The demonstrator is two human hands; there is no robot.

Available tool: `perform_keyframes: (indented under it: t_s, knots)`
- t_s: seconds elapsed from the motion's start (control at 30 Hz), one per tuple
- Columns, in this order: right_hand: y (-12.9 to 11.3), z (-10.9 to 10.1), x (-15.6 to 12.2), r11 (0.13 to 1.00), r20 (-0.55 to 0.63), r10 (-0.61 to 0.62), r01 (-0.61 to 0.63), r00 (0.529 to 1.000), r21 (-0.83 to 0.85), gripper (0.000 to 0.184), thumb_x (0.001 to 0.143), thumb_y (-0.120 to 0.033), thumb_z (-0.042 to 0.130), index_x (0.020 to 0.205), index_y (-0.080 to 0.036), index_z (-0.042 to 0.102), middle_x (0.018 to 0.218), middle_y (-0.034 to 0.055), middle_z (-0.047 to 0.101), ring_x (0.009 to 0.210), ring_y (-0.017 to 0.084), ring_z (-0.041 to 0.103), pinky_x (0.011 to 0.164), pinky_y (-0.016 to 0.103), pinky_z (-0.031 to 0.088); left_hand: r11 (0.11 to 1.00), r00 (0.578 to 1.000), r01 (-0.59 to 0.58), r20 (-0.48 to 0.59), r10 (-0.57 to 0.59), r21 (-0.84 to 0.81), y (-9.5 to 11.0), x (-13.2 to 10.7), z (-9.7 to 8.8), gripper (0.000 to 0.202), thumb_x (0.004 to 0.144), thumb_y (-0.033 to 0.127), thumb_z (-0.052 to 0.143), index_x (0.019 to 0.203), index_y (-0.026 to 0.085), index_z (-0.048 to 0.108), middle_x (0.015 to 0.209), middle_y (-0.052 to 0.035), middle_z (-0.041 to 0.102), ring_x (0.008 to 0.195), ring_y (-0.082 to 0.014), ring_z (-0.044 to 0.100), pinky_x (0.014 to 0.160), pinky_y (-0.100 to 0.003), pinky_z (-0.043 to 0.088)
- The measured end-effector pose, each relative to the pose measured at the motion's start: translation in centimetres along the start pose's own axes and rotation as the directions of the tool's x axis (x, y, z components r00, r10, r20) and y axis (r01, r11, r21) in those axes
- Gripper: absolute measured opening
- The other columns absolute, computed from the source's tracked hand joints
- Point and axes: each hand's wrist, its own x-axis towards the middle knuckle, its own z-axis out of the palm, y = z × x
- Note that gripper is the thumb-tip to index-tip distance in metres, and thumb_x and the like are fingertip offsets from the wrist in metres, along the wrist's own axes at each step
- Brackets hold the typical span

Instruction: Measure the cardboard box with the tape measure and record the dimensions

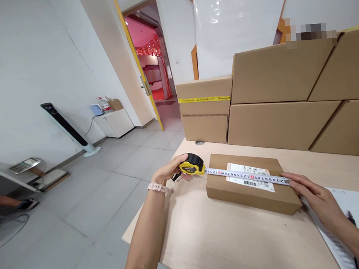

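A brown cardboard box (248,201) with a white shipping label (264,185) on top lies on the light wooden table. My left hand (170,168), a pale watch band on its wrist, is closed around a yellow and black tape measure (192,164) just left of the box. The white blade (246,175) runs out across the box top and over the label. At the box's right end, the fingers of my right hand (314,194) press together on the blade's tip, with the palm beside the box's side.
Large cardboard boxes (274,78) stand stacked along the table's back. Papers (357,216) with a dark pen-like object lie at the right. The table's left edge (142,213) drops to a tiled floor. Farther off are a tower fan (66,126), a platform scale and a seated person's leg.
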Motion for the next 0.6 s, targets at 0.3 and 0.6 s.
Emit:
perform_keyframes:
  t_s: [0.3, 0.6]
  knots:
    - [-0.4, 0.3, 0.3, 1.000, -0.045, 0.005, -0.005, 0.999, 0.004, 0.031, 0.075, -0.051, 0.066, 0.093, -0.028, 0.079, 0.126, 0.0000, 0.065, 0.125, 0.026, 0.052, 0.088, 0.019, 0.050, 1.000, 0.999, -0.014, -0.031, 0.013, -0.027, 0.1, 0.4, 0.5, 0.042, 0.094, 0.051, 0.048, 0.107, 0.014, 0.061, 0.090, -0.0043, 0.066, 0.070, -0.0134, 0.064, 0.062, -0.030, 0.055]
    - [-1.3, 0.8, 0.6, 0.848, 0.015, 0.352, -0.326, 0.936, 0.419, 0.042, 0.059, -0.036, 0.083, 0.100, -0.027, 0.075, 0.097, 0.0023, 0.076, 0.087, 0.021, 0.069, 0.064, 0.020, 0.056, 0.998, 0.995, -0.017, -0.098, 0.011, -0.063, 0.0, 0.9, 0.7, 0.040, 0.094, 0.050, 0.049, 0.107, 0.014, 0.061, 0.091, -0.0045, 0.066, 0.072, -0.0140, 0.064, 0.064, -0.031, 0.055]
